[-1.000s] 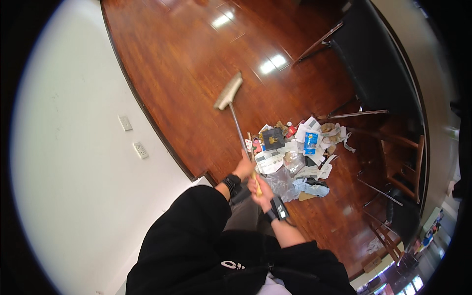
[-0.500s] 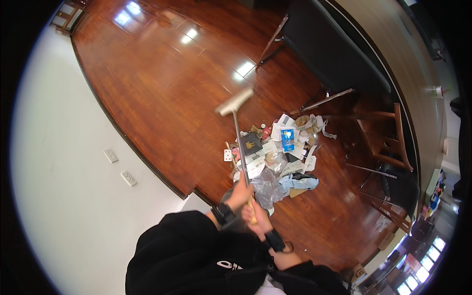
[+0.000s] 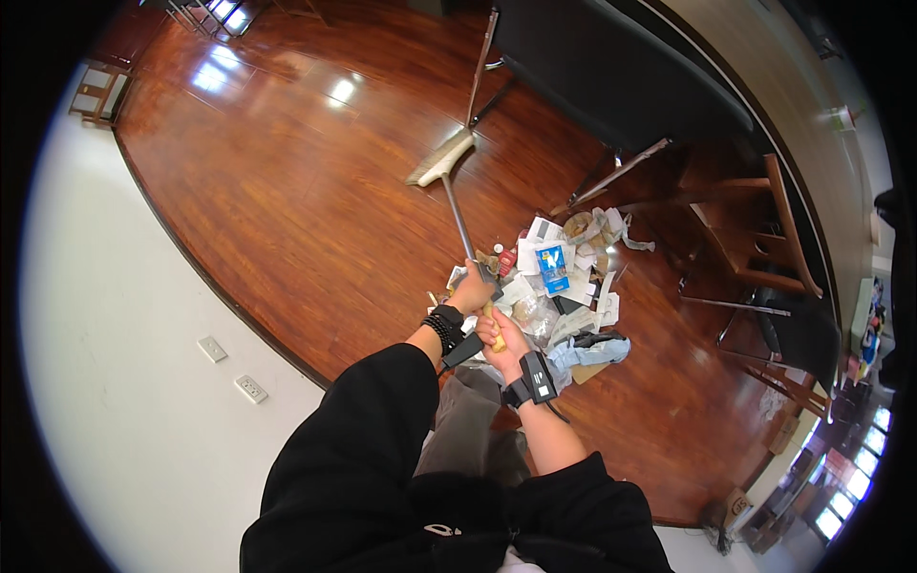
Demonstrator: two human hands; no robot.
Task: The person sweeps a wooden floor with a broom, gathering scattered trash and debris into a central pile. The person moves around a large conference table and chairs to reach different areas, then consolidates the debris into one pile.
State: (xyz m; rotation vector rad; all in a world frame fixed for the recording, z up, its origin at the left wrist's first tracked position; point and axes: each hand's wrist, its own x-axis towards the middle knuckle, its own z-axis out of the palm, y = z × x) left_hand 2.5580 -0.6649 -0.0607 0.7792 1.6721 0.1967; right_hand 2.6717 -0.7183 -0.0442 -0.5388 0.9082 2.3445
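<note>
1. Head view, looking down: the left hand (image 3: pixel 472 294) is wrapped shut around the thin grey metal handle of a long broom (image 3: pixel 457 215), gripping it ahead of the other hand
2. Just behind it, the right hand (image 3: pixel 501 334) is clenched around the pale wooden end of the same handle, with the two hands nearly touching
3. From the hands the broom slants away across the floor to its pale straw-coloured bristle head (image 3: pixel 439 160), which sits over bare boards well apart from the rubbish; whether the bristles touch the floor I cannot tell
4. A heap of crumpled white paper, wrappers and a small blue carton (image 3: pixel 564 282) lies on the glossy reddish-brown wooden floor (image 3: pixel 287 181), just beyond and to the right of the hands
5. A black beaded wristband (image 3: pixel 445 329) is on the left wrist, and a black strap with a small square device (image 3: pixel 531 380) is on the right
6. A dark table with slim angled legs (image 3: pixel 611 72) stands past the heap, and a brown wooden chair (image 3: pixel 755 229) is to the right
7. Two white wall sockets (image 3: pixel 232 369) sit low on the white wall to the left
</note>
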